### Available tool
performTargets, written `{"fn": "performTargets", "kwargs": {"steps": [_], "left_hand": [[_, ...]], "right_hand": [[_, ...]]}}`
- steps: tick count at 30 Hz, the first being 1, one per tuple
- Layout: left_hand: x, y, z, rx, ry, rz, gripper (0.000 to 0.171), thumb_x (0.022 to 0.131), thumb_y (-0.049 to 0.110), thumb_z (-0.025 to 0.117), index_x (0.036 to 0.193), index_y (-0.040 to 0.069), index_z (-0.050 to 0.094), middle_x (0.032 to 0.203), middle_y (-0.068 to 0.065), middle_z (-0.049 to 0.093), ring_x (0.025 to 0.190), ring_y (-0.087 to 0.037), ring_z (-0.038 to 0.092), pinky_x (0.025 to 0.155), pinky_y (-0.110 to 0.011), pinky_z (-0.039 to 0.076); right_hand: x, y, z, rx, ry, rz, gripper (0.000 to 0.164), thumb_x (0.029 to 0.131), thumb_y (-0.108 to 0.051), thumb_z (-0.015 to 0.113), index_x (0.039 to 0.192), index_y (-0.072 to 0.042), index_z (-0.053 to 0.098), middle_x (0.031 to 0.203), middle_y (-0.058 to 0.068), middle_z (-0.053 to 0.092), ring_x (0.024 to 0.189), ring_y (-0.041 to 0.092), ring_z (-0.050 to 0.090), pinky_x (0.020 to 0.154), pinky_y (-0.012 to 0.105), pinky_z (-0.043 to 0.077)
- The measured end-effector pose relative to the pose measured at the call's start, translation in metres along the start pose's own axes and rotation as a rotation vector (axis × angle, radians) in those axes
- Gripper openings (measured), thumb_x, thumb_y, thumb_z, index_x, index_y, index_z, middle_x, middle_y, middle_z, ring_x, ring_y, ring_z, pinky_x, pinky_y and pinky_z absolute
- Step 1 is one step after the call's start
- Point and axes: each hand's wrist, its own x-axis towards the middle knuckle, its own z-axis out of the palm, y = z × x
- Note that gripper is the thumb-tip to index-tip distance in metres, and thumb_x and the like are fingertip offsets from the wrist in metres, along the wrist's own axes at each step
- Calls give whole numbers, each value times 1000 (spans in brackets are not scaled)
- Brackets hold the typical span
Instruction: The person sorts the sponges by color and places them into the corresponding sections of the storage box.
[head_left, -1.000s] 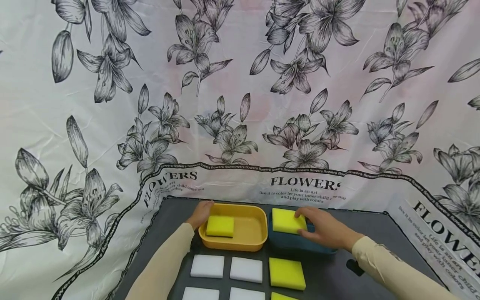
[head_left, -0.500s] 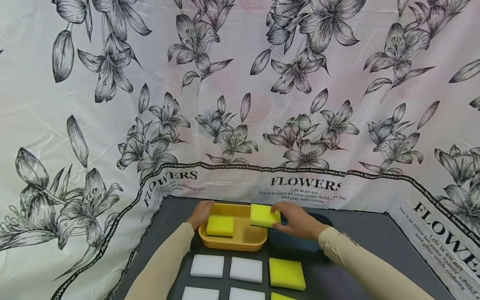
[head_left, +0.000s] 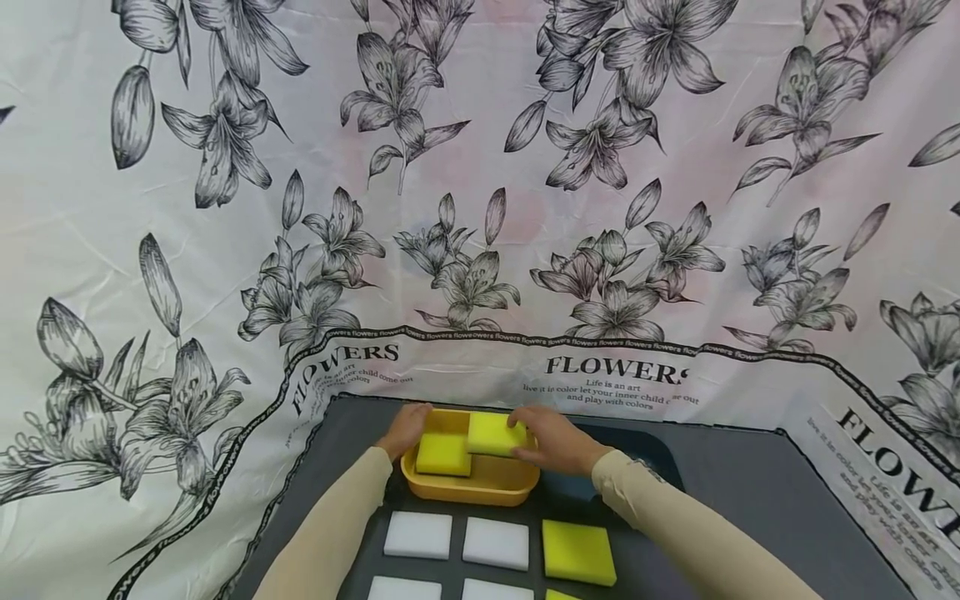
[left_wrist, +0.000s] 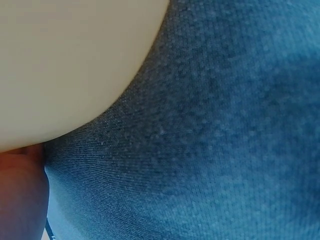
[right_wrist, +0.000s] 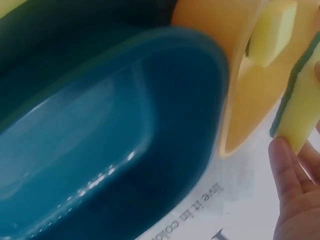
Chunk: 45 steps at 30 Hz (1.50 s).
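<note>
Curtained work spot, room type unclear: flower-print cloth [head_left: 480, 179] behind dark tabletop [head_left: 750, 475].

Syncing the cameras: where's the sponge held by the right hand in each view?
Head: held sponge low, just right of centre, in the right hand, overlapping the yellow tub.
Left wrist: not in it.
Right wrist: held sponge at the right edge, cut off by the frame.
Shared landmark, head and right wrist: yellow tub.

The dark worktop [head_left: 738, 492] carries a yellow tub [head_left: 471, 492], an adjacent blue tub [right_wrist: 185, 115], white pads [head_left: 496, 543] and yellow sponges [head_left: 579, 552].
</note>
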Motion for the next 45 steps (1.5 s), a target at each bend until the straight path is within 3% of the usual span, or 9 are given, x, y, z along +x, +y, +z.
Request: {"fn": "performTargets", "kwargs": {"steps": [4,10,17,22,28,32,37,42,45], "left_hand": [[2,-2,-1,27,13,9,47,120,24,35,133,-8,66,136,-23,68,123,-37,64,115,-60,48],[3,-4,-1,20,6,20,48,119,24,36,142,-9,64,146,-27,64,135,-43,61,119,-63,44],[27,-33,-2,-12,-30,32,46,119,40,39,115,7,72,122,-13,70,109,-25,63,99,-46,53],[6,-9,-1,-29,-19,17,44,119,26,37,123,-2,71,126,-19,71,112,-30,67,105,-53,55],[4,-5,0,-13,-3,-5,45,120,26,36,126,-2,70,128,-19,71,115,-31,68,109,-56,54],[19,-23,-1,-54,-24,-10,47,118,32,38,129,0,71,131,-19,70,119,-33,67,109,-56,53],[46,-56,3,-97,-32,16,50,118,42,40,119,6,74,117,-13,71,103,-27,67,93,-49,57],[32,-39,1,-54,-27,29,48,118,36,37,119,4,74,112,-14,71,97,-27,67,86,-44,57],[38,-45,1,-70,-27,16,47,118,37,39,118,7,74,111,-11,71,96,-25,66,85,-42,56]], "right_hand": [[14,-6,9,-7,-24,-2,39,104,-31,78,135,-12,64,136,9,67,110,21,62,96,46,56],[31,-14,23,9,-50,8,40,104,-31,77,137,-11,64,139,11,67,115,24,65,102,50,56],[45,-14,40,-1,-46,9,39,104,-29,78,136,-12,63,140,11,67,117,25,66,104,50,56],[52,-16,47,18,-61,32,39,104,-30,78,136,-12,64,143,11,67,121,25,66,108,49,55],[58,-18,53,15,-63,27,40,103,-31,79,135,-13,64,138,9,68,114,21,66,104,46,57],[62,-19,58,29,-57,10,39,102,-31,80,133,-13,64,133,7,70,112,21,65,102,46,57],[68,-21,66,26,-61,-1,39,102,-32,80,132,-14,64,130,5,71,110,18,64,102,43,56],[72,-24,69,50,-63,24,40,101,-32,80,133,-14,64,132,6,70,113,18,63,106,44,56],[73,-25,70,53,-62,30,40,102,-33,79,134,-14,64,133,6,70,113,18,63,107,44,56]]}}
